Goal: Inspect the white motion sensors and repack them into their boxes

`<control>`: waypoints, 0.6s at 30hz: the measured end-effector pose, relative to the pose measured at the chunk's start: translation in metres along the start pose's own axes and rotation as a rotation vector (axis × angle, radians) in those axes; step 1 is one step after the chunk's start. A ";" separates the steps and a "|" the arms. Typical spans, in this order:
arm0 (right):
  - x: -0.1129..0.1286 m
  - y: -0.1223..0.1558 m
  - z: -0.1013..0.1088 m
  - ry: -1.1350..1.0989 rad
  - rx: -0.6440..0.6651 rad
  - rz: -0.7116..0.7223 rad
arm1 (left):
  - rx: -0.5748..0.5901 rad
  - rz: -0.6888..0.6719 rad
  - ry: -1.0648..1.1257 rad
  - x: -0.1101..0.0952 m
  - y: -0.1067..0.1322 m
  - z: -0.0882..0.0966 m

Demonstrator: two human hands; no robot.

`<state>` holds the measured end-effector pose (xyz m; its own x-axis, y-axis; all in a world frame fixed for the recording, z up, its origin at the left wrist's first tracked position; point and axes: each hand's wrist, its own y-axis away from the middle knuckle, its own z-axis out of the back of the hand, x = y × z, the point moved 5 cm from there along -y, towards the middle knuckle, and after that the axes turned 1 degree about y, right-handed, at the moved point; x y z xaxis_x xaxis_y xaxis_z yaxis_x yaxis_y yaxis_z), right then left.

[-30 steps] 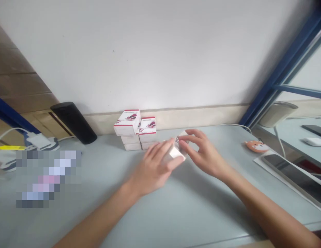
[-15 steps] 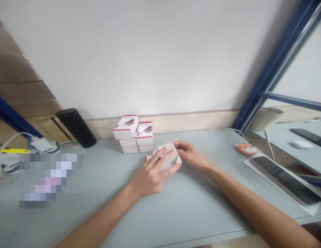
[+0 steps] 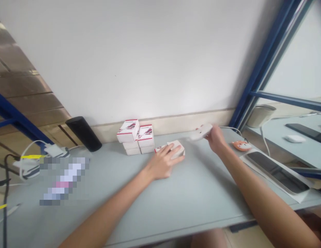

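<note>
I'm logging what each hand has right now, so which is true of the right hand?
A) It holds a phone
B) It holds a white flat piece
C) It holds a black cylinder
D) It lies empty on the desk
B: the right hand is raised off the desk, gripping a white flat piece.

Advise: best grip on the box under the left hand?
Take the box by its exposed right end, coming from the right. The left hand covers much of its top, and the stacked boxes crowd the far-left side. It lies flat on the table, so pinching that end from above is likely the easiest hold.
</note>
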<state>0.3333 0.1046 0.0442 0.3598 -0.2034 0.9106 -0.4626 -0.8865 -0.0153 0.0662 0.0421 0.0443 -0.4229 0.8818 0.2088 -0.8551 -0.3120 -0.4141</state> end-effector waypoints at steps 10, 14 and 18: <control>-0.018 0.024 -0.024 -0.040 0.105 -0.186 | -0.241 0.408 0.626 -0.027 -0.013 0.012; -0.031 0.080 -0.060 -0.016 0.318 -0.286 | -0.251 0.826 1.375 -0.044 0.028 -0.008; -0.042 0.126 -0.080 0.264 0.448 -0.261 | -0.259 1.089 1.979 -0.031 0.030 -0.022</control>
<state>0.1949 0.0347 0.0373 0.1751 0.1047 0.9790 0.0228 -0.9945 0.1023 0.0602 0.0127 0.0059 0.3178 -0.3473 -0.8823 -0.4702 -0.8658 0.1714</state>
